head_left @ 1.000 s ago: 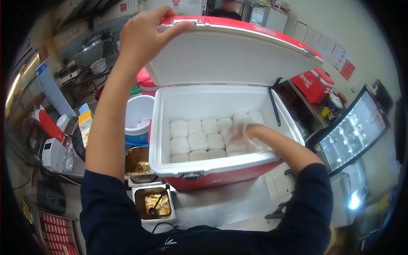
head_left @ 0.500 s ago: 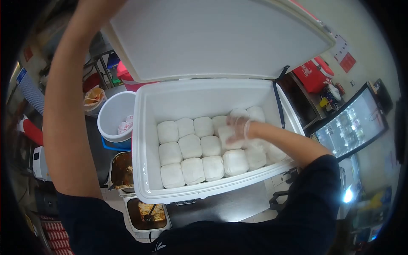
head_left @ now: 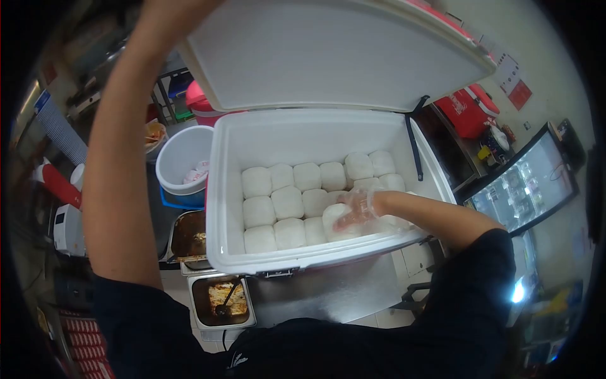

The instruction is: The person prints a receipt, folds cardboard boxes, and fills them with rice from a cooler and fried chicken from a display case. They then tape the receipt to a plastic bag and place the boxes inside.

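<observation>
A large cooler box (head_left: pixel 265 260) stands with its lid (head_left: pixel 334 57) raised, and rows of white rounded wrapped rice packs (head_left: pixel 287 203) fill its floor. Inside, near the front right, my right hand (head_left: pixel 355 211) wears a clear plastic glove. Its fingers are closed round one rice pack (head_left: pixel 334 218), which sits a little above its neighbours. My left arm reaches up to the lid's left corner. Only the base of my left hand (head_left: pixel 180 12) shows at the top edge; its fingers are out of sight.
Left of the cooler is a white bucket (head_left: pixel 173 158) with a few red-printed packs in it. Metal food pans (head_left: pixel 251 309) sit at the front left, one with a ladle. A red bag (head_left: pixel 464 114) and a glass-fronted display (head_left: pixel 517 189) are on the right.
My right hand has moved from the back right packs toward the front and now holds a pack. The lid and my left arm appear shifted slightly right as the view moved.
</observation>
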### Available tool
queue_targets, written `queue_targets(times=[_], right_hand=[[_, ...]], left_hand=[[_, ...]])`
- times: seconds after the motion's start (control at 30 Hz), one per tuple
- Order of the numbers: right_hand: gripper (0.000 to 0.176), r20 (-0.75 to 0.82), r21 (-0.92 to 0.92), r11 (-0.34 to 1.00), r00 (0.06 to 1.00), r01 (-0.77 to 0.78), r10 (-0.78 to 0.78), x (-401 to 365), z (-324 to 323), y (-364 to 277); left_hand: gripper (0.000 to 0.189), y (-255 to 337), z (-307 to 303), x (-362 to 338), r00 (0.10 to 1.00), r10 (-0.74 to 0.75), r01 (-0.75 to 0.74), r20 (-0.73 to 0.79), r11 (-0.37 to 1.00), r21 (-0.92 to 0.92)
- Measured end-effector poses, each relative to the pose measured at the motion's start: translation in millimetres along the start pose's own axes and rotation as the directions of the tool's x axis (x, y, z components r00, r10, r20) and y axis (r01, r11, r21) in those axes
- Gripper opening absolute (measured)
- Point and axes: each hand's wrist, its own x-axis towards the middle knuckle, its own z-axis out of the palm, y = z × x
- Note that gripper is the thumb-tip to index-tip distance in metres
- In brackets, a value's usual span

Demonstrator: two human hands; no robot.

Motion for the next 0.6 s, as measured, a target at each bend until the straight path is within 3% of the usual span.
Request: queue_targets(times=[0.13, 0.23, 0.3, 0.33, 0.37, 0.43, 0.47, 0.53, 0.57, 0.6], right_hand=[[0.083, -0.132, -0.016, 1.000, 0.991, 0.018, -0.020, 12.3, 23.7, 20.9], [0.079, -0.041, -0.209, 0.954, 0.973, 0.215, -0.228, 10.0, 28.8, 19.3], [0.072, -0.075, 0.003, 0.994, 0.992, 0.106, -0.105, -4.9, 22.1, 13.7], [0.072, -0.129, 0.030, 0.991, 0.983, 0.134, -0.129, -2.1, 27.6, 23.8], [0.072, -0.182, 0.053, 0.985, 0.971, 0.165, -0.153, -6.0, 31.7, 26.3], [0.081, -0.569, 0.512, 0.771, 0.822, 0.378, -0.026, -29.1, 32.5, 25.8], [0.079, -0.610, 0.511, 0.757, 0.792, 0.406, -0.013, -59.4, 31.4, 17.4], [0.076, -0.727, 0.578, 0.515, 0.686, 0.633, -0.028, -115.0, 45.5, -8.7], [0.074, -0.791, 0.588, 0.239, 0.611, 0.773, -0.030, -131.1, 65.5, -21.3], [0.073, -0.836, 0.517, 0.078, 0.523, 0.852, -0.165, -139.8, 77.2, -27.2]], left_hand=[[0.041, 8.9, -13.9, -21.9, 0.999, 0.046, -0.046, 0.003, 0.995, 0.091], [0.047, 11.0, -17.7, -33.8, 0.983, 0.177, -0.171, -0.038, 0.976, 0.135], [0.046, 18.4, -21.5, -46.4, 0.995, 0.102, -0.104, 0.023, 0.983, 0.150], [0.042, 9.7, -14.3, -58.5, 0.986, 0.168, -0.167, -0.021, 0.985, 0.039], [0.042, 7.0, -12.4, -65.7, 0.986, 0.164, -0.163, -0.030, 0.986, 0.046], [0.051, 2.3, -12.0, -75.9, 0.892, 0.424, -0.379, -0.154, 0.890, 0.254], [0.050, 5.6, -12.6, -87.4, 0.911, 0.385, -0.346, -0.148, 0.908, 0.236], [0.049, 12.1, -15.5, -114.1, 0.880, 0.448, -0.404, -0.159, 0.881, 0.248], [0.046, 13.9, -14.3, -131.2, 0.877, 0.443, -0.418, -0.188, 0.895, 0.158], [0.045, 19.1, -18.3, -150.5, 0.905, 0.413, -0.402, -0.097, 0.908, 0.121]])
